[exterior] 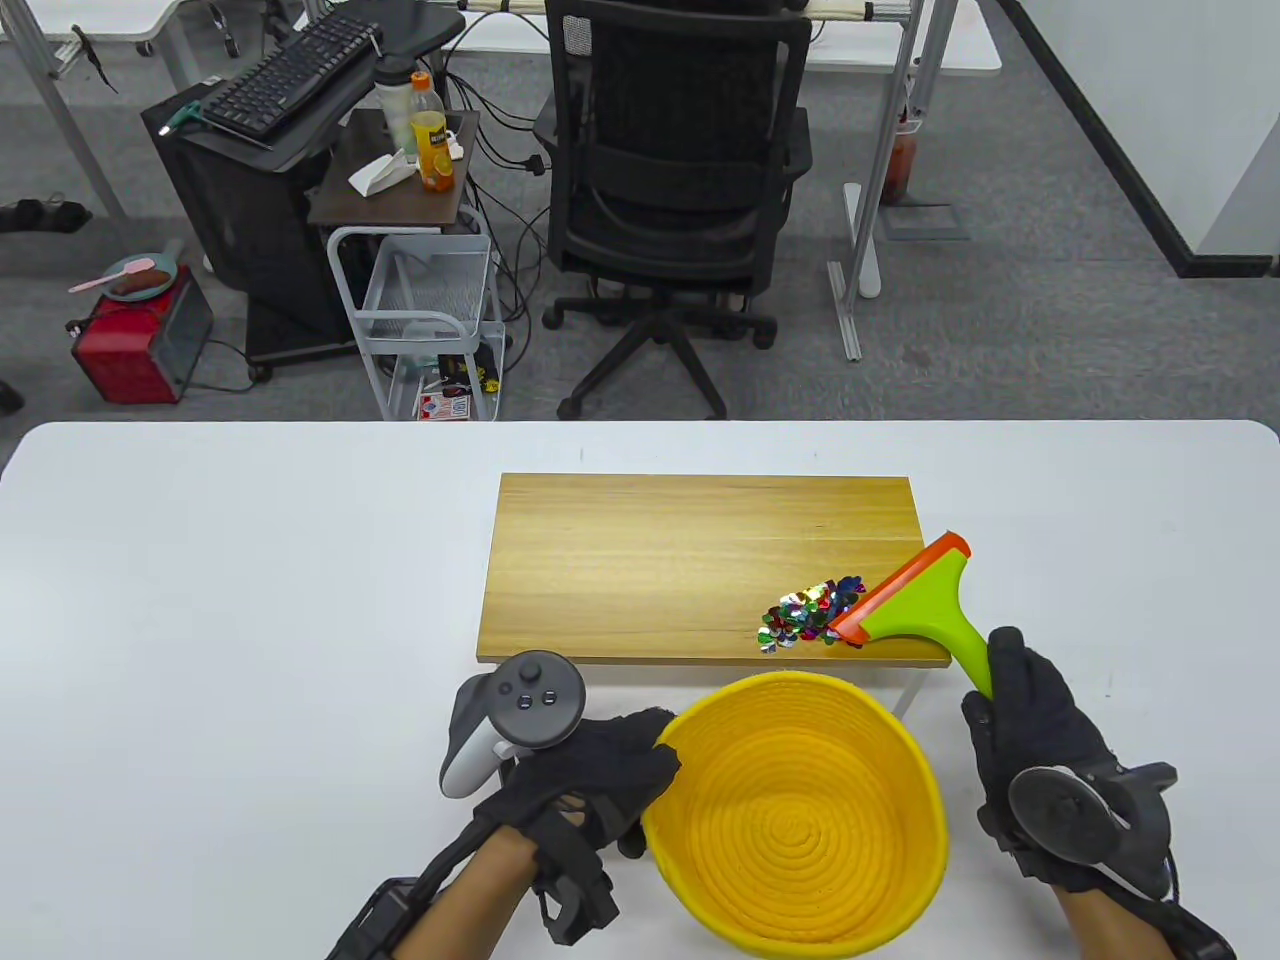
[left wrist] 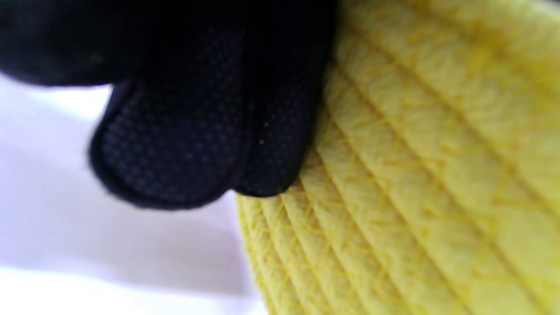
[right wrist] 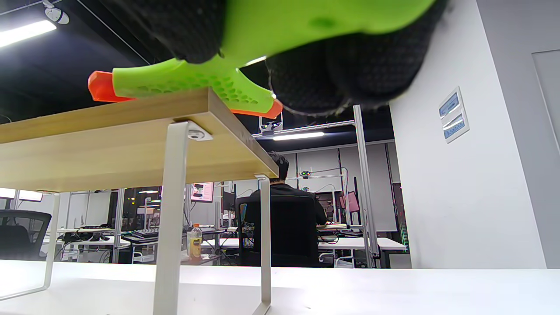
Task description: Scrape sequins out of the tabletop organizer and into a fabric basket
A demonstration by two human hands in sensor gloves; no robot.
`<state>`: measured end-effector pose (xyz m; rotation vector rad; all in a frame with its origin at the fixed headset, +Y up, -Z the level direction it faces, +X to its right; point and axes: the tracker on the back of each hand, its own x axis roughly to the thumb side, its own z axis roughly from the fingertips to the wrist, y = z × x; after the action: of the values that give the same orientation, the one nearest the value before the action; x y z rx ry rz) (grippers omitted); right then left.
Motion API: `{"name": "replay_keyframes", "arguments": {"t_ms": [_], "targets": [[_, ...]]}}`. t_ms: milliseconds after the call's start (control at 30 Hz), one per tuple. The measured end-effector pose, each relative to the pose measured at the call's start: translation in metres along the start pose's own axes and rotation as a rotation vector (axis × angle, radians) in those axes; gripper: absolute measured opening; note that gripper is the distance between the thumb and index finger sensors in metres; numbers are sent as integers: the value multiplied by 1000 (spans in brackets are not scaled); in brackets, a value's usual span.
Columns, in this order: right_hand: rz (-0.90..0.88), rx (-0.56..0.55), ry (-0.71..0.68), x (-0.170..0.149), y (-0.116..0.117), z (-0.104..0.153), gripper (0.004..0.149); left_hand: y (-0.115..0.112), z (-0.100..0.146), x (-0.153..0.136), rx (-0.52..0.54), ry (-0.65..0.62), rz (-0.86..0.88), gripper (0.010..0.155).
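Setting: white table (exterior: 250,600) in an office, black mesh chair (exterior: 680,190) and cluttered rolling cart (exterior: 430,300) behind.
Organizer: low wooden shelf board on white metal legs (exterior: 700,565), standing mid-table; near edge just beyond the basket rim.
Sequins: small multicoloured pile (exterior: 810,615) on the board's near right part, close to the front edge, touching the scraper blade.
Basket: round yellow woven rope basket (exterior: 800,810), parked below the board's near edge, likely to catch whatever drops off.
Left hand: gloved left hand (exterior: 590,775) gripping the basket's left rim, fingers (left wrist: 188,144) pressed on the outer wall; probably steadying it.
Right hand: gloved right hand (exterior: 1030,720) closed round the handle of the lime-green scraper with orange blade (exterior: 915,600).
Scraper axis: handle running from the hand up-left to the head; blade edge slanting from far-right to near-left, face turned toward the pile.
Reason for angle: seemingly set to sweep sequins toward the near edge and into the basket.
Progress: judged early, pile not yet over the edge.
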<state>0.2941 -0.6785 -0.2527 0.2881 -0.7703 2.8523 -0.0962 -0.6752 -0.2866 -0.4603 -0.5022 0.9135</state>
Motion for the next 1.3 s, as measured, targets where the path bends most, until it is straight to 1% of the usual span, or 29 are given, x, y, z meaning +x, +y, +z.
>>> {"name": "replay_keyframes", "arguments": {"t_ms": [167, 333, 467, 600, 900, 1067, 1167, 1300], "targets": [[0, -6, -1, 0, 0, 0, 66, -14, -16, -20, -3, 65, -31, 54], [-1, -12, 1, -1, -2, 1, 66, -20, -31, -34, 7, 135, -62, 54], [0, -17, 3, -2, -3, 2, 66, -20, -40, -43, 48, 183, -80, 54], [0, -17, 4, -3, -3, 2, 66, -21, -46, -49, 99, 223, -61, 54], [9, -11, 4, -2, -2, 3, 66, -25, -55, -47, 203, 285, -69, 55], [10, -8, 10, 3, -4, 3, 66, -27, -56, -43, 255, 309, -36, 55], [11, 5, 17, 10, -10, -3, 65, -27, -57, -42, 281, 306, -26, 55], [45, 45, 25, 22, -16, -17, 64, -26, -57, -41, 297, 294, -35, 55]]}}
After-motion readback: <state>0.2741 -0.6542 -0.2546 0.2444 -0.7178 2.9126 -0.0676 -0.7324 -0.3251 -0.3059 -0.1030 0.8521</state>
